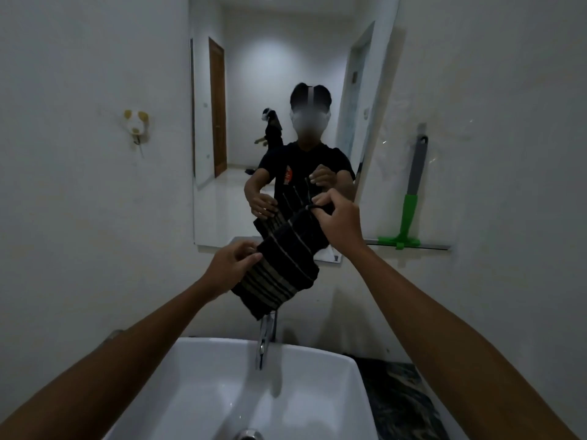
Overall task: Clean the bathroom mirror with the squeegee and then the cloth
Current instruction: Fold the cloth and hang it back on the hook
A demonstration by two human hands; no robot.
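Above white sink [333,369], wall mirror [270,74], squeegee [409,198] on ledge [438,247]

White walls [79,217] fill both sides of the frame under dim, bluish light. At upper left a small cream and yellow wall hook [136,125] is stuck to the wall. At bottom centre a white basin [333,392] sits below a chrome tap [265,338], with a drain [247,435] at the bottom edge. At lower right a dark mottled counter [403,404] lies beside the basin. A narrow ledge [435,247] runs along the right wall.
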